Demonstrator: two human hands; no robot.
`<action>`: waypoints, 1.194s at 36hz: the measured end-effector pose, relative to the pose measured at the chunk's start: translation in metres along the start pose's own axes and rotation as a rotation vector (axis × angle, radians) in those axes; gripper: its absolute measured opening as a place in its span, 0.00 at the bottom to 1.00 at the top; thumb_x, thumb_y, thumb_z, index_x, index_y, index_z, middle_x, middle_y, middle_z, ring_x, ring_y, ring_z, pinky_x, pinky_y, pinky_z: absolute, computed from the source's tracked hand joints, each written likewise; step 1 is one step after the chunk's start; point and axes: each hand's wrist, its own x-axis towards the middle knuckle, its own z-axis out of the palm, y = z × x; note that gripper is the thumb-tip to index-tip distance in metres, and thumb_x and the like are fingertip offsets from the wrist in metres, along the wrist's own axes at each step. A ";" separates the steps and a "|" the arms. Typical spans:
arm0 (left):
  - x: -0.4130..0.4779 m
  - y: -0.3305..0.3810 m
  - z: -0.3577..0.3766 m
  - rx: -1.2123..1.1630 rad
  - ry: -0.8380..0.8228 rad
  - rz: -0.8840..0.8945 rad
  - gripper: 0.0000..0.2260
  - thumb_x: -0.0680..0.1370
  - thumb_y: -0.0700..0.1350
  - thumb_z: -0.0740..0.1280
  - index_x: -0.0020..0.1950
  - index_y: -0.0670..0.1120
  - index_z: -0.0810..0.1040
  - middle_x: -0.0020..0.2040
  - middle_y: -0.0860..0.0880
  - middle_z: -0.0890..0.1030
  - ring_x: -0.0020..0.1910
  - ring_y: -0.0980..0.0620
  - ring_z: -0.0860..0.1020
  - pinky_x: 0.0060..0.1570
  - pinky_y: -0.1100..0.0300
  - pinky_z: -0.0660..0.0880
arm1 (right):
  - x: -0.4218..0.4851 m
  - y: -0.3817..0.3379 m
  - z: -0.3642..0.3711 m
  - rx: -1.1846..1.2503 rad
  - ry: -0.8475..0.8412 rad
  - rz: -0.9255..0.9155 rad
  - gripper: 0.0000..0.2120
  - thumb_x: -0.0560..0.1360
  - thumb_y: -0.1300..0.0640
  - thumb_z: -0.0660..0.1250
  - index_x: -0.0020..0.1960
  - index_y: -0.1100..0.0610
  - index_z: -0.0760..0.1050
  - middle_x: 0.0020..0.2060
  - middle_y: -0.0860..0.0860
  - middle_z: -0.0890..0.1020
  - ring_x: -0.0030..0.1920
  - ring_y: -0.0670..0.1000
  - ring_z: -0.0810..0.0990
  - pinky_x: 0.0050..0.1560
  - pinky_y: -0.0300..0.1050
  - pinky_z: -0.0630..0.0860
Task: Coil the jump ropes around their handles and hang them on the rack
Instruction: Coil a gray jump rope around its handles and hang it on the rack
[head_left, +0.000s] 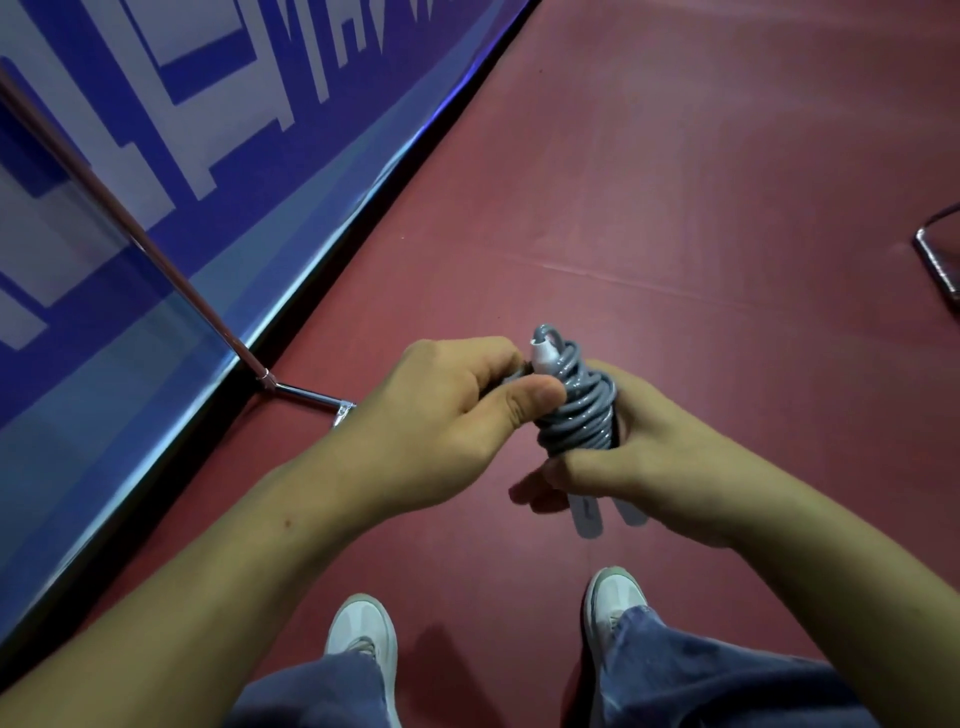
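Our right hand (649, 467) grips the handles (584, 512) above the floor (675, 182), the grey rope (576, 410) nearly all coiled round them; our left hand (457, 410) pinches the last turn at the top. Hanging is left, we judge.

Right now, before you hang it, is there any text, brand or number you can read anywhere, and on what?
Handle: small dark print on the white end below the right hand, too blurred to read.
Banner: large white shapes on blue, perhaps cropped letters; no word can be read.
Rope: no print visible.
So nothing is legible in this view.
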 end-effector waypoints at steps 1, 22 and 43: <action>0.000 -0.001 0.000 0.003 -0.014 -0.017 0.17 0.78 0.60 0.63 0.42 0.47 0.79 0.31 0.48 0.75 0.31 0.50 0.72 0.32 0.53 0.71 | -0.002 0.000 -0.001 0.029 -0.003 -0.001 0.26 0.75 0.76 0.67 0.67 0.59 0.66 0.47 0.69 0.77 0.46 0.67 0.87 0.48 0.67 0.83; -0.005 0.000 0.001 -0.014 0.244 -0.018 0.11 0.78 0.41 0.73 0.60 0.49 0.85 0.31 0.63 0.81 0.30 0.63 0.79 0.35 0.71 0.73 | 0.008 0.006 0.011 -0.060 0.250 -0.086 0.27 0.77 0.69 0.70 0.66 0.46 0.64 0.37 0.57 0.79 0.31 0.59 0.78 0.32 0.64 0.80; -0.001 0.006 -0.004 -0.401 0.355 -0.109 0.10 0.80 0.42 0.70 0.61 0.48 0.83 0.52 0.48 0.82 0.43 0.54 0.84 0.37 0.68 0.77 | 0.006 -0.001 0.013 -0.026 0.285 -0.140 0.27 0.75 0.71 0.70 0.63 0.46 0.66 0.38 0.61 0.80 0.29 0.60 0.76 0.31 0.60 0.78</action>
